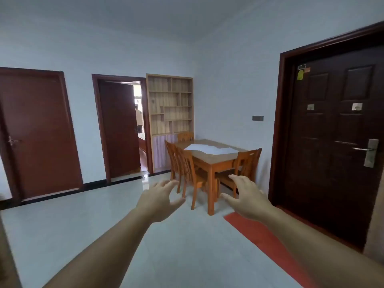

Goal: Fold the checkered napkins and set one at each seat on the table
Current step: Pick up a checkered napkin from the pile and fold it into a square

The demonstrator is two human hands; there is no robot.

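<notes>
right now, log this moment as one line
position: across room from wooden table | left hand: open, empty | right hand: open, empty | pale cloths: lying on table, pattern unclear

Soft, cool, bluish light fills the room evenly and rather dimly, with faint shadows. The far open doorway (138,104) is blown out white and leaves a pale sheen on the floor (143,177) below. The dark door (332,163) on the right loses detail. The door frames (279,121) bend at the edges. Everything looks slightly soft.
</notes>
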